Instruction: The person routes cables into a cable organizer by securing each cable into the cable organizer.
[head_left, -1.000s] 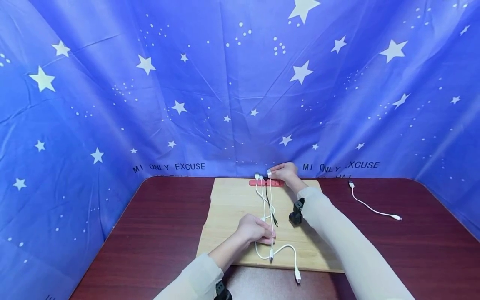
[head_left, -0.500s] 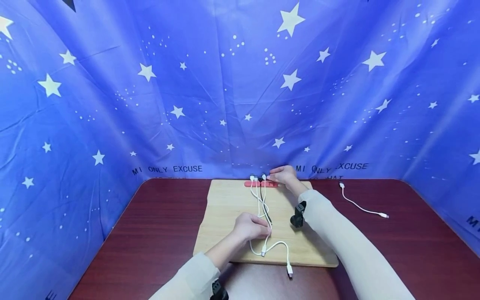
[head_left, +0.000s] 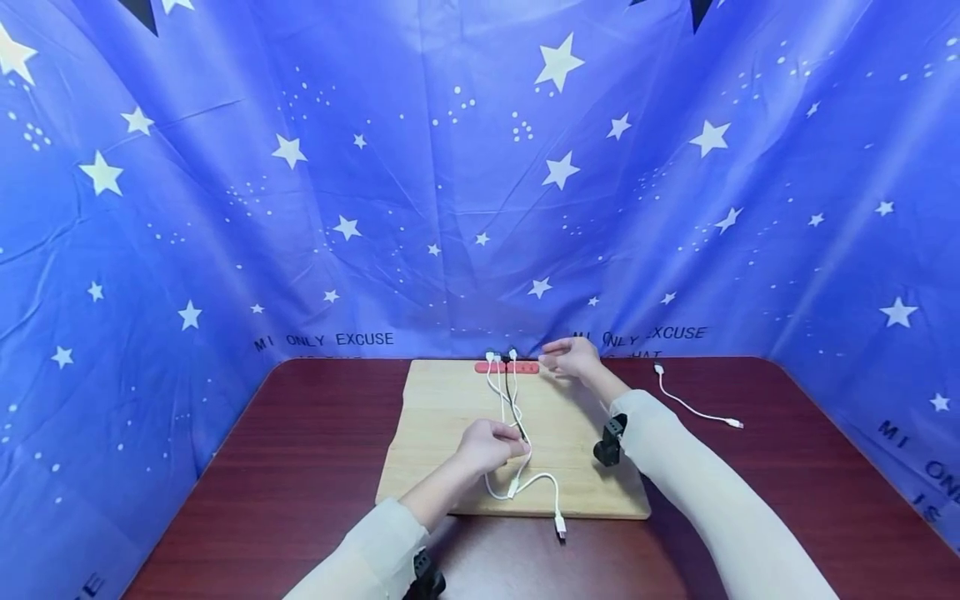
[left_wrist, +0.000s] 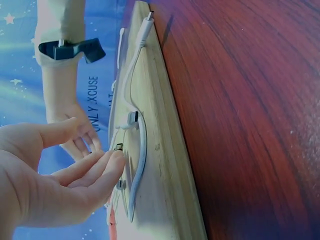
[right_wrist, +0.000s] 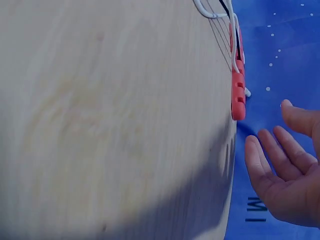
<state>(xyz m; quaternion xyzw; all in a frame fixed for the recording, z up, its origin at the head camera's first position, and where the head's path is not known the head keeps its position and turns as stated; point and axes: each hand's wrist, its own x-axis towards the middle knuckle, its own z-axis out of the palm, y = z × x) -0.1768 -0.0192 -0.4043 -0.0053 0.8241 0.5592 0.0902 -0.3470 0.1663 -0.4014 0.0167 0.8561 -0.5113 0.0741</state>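
A red cable clip strip [head_left: 528, 367] lies along the far edge of a wooden board [head_left: 592, 467]. Several white cables and one black cable [head_left: 507, 387] run from it toward the front. Over the board's middle, my left hand [head_left: 483, 447] has its fingertips right at a white cable [head_left: 528, 457]; in the left wrist view its thumb stands apart from the fingers, beside a small plug [left_wrist: 119, 147]. My right hand [head_left: 572, 358] is just right of the strip, fingers spread and holding nothing. The right wrist view shows bare slots on the strip's near end [right_wrist: 239, 107].
Another white cable [head_left: 697, 408] lies on the dark red table [head_left: 322, 467] right of the board. One white plug [head_left: 561, 527] hangs past the board's front edge. A blue star-patterned curtain [head_left: 420, 183] stands behind and at both sides.
My right hand has let go of a white cable's plug at the strip and drawn off to the right. My left fingers have loosened from that cable. The head view has shifted.
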